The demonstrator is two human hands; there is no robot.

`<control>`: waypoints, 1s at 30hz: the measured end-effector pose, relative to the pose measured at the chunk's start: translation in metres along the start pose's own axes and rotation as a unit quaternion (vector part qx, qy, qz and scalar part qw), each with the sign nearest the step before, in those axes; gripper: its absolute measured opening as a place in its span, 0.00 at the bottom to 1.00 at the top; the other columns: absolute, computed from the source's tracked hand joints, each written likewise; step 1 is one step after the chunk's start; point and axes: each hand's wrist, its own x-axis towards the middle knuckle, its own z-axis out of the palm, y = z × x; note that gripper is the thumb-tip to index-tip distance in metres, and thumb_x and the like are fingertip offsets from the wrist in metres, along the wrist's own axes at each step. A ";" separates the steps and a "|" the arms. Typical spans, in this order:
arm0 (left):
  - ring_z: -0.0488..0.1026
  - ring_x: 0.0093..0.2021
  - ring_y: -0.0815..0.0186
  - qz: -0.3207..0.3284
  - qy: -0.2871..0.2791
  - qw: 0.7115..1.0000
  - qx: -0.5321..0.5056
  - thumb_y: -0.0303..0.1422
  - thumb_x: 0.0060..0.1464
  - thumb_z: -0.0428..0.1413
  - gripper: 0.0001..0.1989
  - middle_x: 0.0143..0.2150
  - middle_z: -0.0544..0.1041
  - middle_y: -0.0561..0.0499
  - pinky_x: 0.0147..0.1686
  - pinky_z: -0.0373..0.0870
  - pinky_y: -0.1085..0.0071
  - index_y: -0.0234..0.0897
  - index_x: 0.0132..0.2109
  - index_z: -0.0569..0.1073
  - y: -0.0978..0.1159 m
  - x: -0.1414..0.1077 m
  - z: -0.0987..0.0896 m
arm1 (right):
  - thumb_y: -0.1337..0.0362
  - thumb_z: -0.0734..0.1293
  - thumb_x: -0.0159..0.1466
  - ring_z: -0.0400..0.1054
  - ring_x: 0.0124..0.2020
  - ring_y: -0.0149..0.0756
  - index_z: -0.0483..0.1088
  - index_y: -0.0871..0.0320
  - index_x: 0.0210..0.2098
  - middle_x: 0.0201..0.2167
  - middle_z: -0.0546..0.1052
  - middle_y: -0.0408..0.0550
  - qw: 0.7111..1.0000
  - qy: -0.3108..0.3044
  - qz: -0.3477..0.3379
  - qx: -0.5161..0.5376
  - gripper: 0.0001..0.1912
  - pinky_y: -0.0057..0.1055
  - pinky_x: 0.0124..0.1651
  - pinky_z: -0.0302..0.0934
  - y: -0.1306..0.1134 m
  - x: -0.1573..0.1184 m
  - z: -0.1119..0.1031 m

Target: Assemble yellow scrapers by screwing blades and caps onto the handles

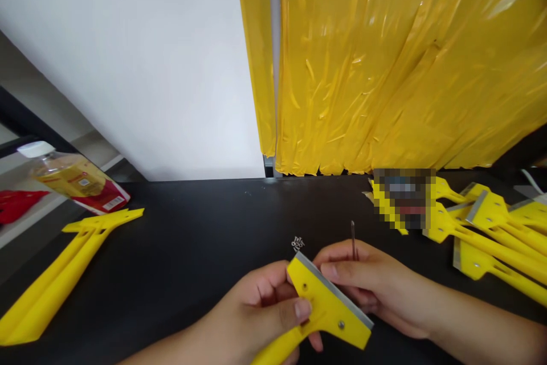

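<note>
Closest to the lens, the left hand [260, 311] is closed firmly around a yellow plastic scraper [329, 311], its thumb pressed on the flat head and its fingers curled behind. The scraper's handle runs out of the bottom of my feed. A steel blade [335, 291] lines the head's upper edge, and I can make out a screw head [341, 325] seated near one end, with an open hole [305, 285] near the other. The right hand [367, 279] is closed too, its fingers pinching a thin metal screw [353, 240] upright just beside the blade.

Just past the scraper, a small cluster of screws [298, 243] lies on the black table [192, 222]. Off to the right sits a heap of yellow scrapers [482, 228] — partly hidden by a pixelated patch [404, 199] that I cannot read. To the left lie a long yellow handle [55, 279], a tilted plastic bottle [72, 180] with a white cap, and something red [17, 205] — too cut off to name. Yellow plastic sheeting [384, 57] hangs beyond the table, beside a white wall [128, 57].
</note>
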 end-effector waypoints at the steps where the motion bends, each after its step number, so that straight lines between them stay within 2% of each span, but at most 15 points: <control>1: 0.69 0.16 0.75 0.003 0.000 1.000 -0.002 0.43 0.58 0.67 0.17 0.32 0.83 0.48 0.15 0.63 0.80 0.39 0.49 0.77 0.000 0.000 0.000 | 0.50 0.76 0.64 0.39 0.16 0.22 0.80 0.61 0.38 0.12 0.56 0.30 1.000 0.003 0.003 0.007 0.18 0.26 0.21 0.35 0.000 0.000 0.000; 6: 0.68 0.17 0.76 -0.004 0.018 1.000 0.019 0.42 0.60 0.66 0.15 0.33 0.83 0.48 0.15 0.60 0.82 0.38 0.48 0.75 -0.002 -0.002 0.000 | 0.53 0.77 0.62 0.38 0.15 0.22 0.76 0.60 0.32 0.11 0.56 0.29 0.999 0.022 0.020 0.036 0.16 0.25 0.20 0.34 -0.002 -0.003 0.004; 10: 0.80 0.31 0.68 0.016 0.024 0.999 0.034 0.43 0.59 0.67 0.18 0.42 0.85 0.42 0.24 0.66 0.80 0.37 0.48 0.75 -0.009 -0.001 -0.004 | 0.54 0.75 0.64 0.38 0.14 0.22 0.70 0.59 0.26 0.11 0.56 0.30 0.998 0.000 0.032 0.056 0.19 0.25 0.19 0.33 -0.001 -0.001 0.004; 12: 0.81 0.34 0.66 0.025 0.018 0.999 0.039 0.43 0.59 0.67 0.18 0.44 0.85 0.41 0.28 0.68 0.79 0.37 0.49 0.76 -0.011 0.000 -0.007 | 0.53 0.74 0.65 0.39 0.14 0.22 0.69 0.58 0.26 0.11 0.57 0.30 0.998 -0.001 0.028 0.053 0.19 0.25 0.19 0.34 0.000 0.000 0.004; 15: 0.81 0.33 0.66 0.021 0.012 0.999 0.035 0.43 0.61 0.65 0.18 0.40 0.85 0.41 0.24 0.65 0.81 0.37 0.52 0.76 -0.010 0.001 -0.008 | 0.52 0.74 0.65 0.39 0.15 0.23 0.71 0.59 0.30 0.11 0.56 0.30 0.998 -0.001 0.028 0.049 0.17 0.25 0.20 0.35 0.001 0.002 0.003; 18: 0.78 0.29 0.70 0.025 0.029 0.999 0.025 0.41 0.61 0.66 0.16 0.39 0.85 0.43 0.20 0.63 0.82 0.37 0.51 0.76 -0.006 0.000 -0.004 | 0.51 0.73 0.66 0.40 0.15 0.23 0.71 0.59 0.29 0.11 0.56 0.30 0.999 -0.013 0.009 0.046 0.19 0.25 0.20 0.37 0.001 0.002 0.002; 20: 0.73 0.22 0.75 0.034 0.051 0.998 0.015 0.40 0.62 0.65 0.13 0.39 0.84 0.46 0.19 0.64 0.83 0.39 0.48 0.75 -0.004 0.000 -0.002 | 0.49 0.73 0.66 0.40 0.16 0.22 0.76 0.60 0.34 0.12 0.55 0.30 0.999 -0.015 0.003 0.032 0.19 0.24 0.20 0.39 0.000 0.002 -0.001; 22: 0.70 0.17 0.78 0.046 0.077 0.996 0.011 0.40 0.64 0.63 0.10 0.39 0.83 0.50 0.16 0.64 0.82 0.41 0.46 0.74 -0.004 0.000 -0.001 | 0.49 0.75 0.64 0.44 0.17 0.22 0.79 0.61 0.42 0.15 0.58 0.32 1.000 -0.011 0.014 0.012 0.20 0.22 0.21 0.42 0.001 0.002 -0.003; 26: 0.74 0.18 0.74 0.062 0.106 0.992 0.024 0.42 0.65 0.62 0.10 0.38 0.82 0.51 0.14 0.67 0.82 0.41 0.44 0.73 -0.005 -0.001 -0.003 | 0.51 0.76 0.63 0.54 0.21 0.22 0.81 0.59 0.44 0.24 0.70 0.39 1.000 -0.001 0.026 -0.003 0.19 0.20 0.24 0.49 0.002 0.003 -0.003; 30: 0.78 0.21 0.68 0.041 0.116 0.992 0.030 0.42 0.64 0.62 0.12 0.32 0.82 0.50 0.15 0.71 0.80 0.40 0.44 0.73 0.003 -0.001 -0.008 | 0.49 0.72 0.66 0.50 0.21 0.25 0.78 0.58 0.45 0.21 0.62 0.35 0.999 0.028 -0.019 0.005 0.18 0.21 0.22 0.52 -0.001 0.005 -0.005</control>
